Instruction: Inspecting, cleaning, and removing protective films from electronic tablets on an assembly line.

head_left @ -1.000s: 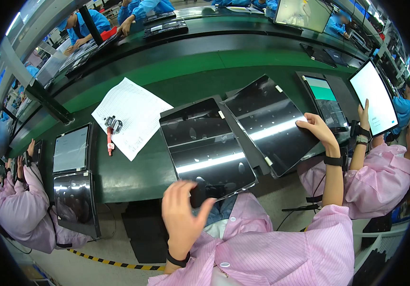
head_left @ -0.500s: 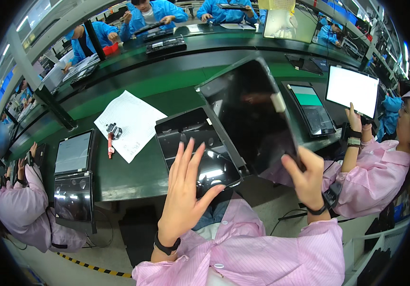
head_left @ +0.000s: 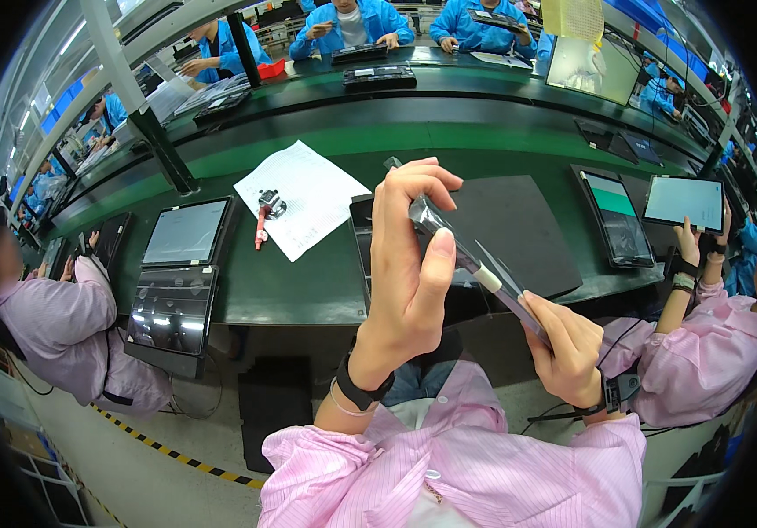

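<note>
A thin dark tablet-like panel (head_left: 526, 314) wrapped in clear film is held up nearly edge-on, with a small white tab (head_left: 487, 279) on its edge. My right hand (head_left: 563, 348) pinches its near end. My left hand (head_left: 409, 255) curls its fingers over the far end, where the film bunches up and shines. Below, at the bench's front edge, a black tablet (head_left: 361, 218) lies mostly hidden behind my left hand. Beside it rests a flat dark grey pad (head_left: 523, 229).
On the green bench (head_left: 295, 295) lie a white paper sheet (head_left: 308, 198) and a red-handled tool (head_left: 261, 229). Two tablets (head_left: 186, 231) stand at left, another (head_left: 616, 216) at right. Co-workers in pink sit on both sides; a person at right holds a lit tablet (head_left: 683, 204).
The panel has turned from face-on to edge-on and moved over the tablet. My left hand has lifted off the tablet's screen onto the panel's far end. The grey pad has come into sight.
</note>
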`<state>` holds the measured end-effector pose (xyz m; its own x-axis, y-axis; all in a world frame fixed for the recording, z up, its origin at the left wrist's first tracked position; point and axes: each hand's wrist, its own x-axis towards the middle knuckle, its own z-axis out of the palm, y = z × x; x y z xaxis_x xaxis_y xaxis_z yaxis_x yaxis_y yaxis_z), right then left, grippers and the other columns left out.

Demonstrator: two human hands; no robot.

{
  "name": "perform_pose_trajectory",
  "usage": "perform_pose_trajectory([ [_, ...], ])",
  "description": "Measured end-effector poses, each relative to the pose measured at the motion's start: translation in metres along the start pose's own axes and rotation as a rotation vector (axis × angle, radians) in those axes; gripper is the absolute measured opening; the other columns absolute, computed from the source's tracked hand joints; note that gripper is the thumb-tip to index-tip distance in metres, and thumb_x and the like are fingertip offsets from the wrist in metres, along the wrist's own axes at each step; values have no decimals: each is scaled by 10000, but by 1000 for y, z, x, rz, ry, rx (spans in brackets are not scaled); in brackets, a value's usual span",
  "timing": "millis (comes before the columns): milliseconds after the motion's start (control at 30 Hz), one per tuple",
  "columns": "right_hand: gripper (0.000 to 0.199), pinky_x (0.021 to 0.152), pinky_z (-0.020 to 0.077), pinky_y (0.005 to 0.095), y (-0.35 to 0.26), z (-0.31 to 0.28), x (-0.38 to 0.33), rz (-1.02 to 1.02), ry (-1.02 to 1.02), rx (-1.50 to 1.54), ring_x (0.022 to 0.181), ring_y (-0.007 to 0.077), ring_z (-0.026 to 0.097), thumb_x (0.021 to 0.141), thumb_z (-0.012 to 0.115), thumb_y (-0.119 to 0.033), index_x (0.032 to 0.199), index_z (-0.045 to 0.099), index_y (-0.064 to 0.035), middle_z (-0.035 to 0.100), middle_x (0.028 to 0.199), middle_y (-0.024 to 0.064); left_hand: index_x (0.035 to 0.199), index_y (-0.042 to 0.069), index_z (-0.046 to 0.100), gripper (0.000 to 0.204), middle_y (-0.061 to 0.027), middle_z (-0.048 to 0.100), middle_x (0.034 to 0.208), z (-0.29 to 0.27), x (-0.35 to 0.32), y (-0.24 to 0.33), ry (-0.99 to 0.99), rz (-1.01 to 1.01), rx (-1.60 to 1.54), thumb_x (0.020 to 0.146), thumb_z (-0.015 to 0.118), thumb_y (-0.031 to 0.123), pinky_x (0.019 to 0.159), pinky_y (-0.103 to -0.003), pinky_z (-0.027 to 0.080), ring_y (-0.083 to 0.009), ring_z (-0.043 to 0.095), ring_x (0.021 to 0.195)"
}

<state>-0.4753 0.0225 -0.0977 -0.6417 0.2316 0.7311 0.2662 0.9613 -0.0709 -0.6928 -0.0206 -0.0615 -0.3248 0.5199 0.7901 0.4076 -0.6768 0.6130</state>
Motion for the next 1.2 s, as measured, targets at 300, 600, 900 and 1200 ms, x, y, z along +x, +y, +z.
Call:
perform_pose_trajectory([
  [300, 489, 631, 518, 316, 15, -13, 14, -48, -113, 17, 777, 262, 670, 563, 685, 15, 1047, 615, 33, 666, 970, 156, 1079, 26, 448, 418, -145, 563, 968, -23, 0, 3, -110, -98, -52, 760, 594, 253, 895, -342, 391, -237, 519, 1029],
  [600, 338, 785, 479, 324, 75, -38, 82, 5, 40, 112, 905, 260, 638, 653, 775, -121, 961, 670, -31, 665, 950, 97, 1054, -19, 657, 256, -38, 662, 779, -42, -13, 18, -196, -336, -94, 829, 682, 100, 620, -201, 454, -90, 598, 682],
  [900, 358, 964, 414, 304, 12, 69, 34, 1052, 998, 1702, 1138, 152, 520, 931, 550, -212, 1261, 533, -73, 561, 1250, 60, 1265, -42, 458, 446, -141, 501, 1258, -16, -51, 8, 339, -314, -248, 867, 523, 146, 990, -308, 357, -192, 489, 1140],
  [1200, 90, 438, 369, 202, 6, 65, 60, 1417, 800, 1622, 505, 25, 491, 867, 635, -163, 790, 594, -139, 541, 654, -81, 1346, -77, 316, 870, -232, 465, 1291, -50, -123, 17, 29, -336, -296, 820, 591, 559, 969, -389, 447, -289, 526, 1152],
])
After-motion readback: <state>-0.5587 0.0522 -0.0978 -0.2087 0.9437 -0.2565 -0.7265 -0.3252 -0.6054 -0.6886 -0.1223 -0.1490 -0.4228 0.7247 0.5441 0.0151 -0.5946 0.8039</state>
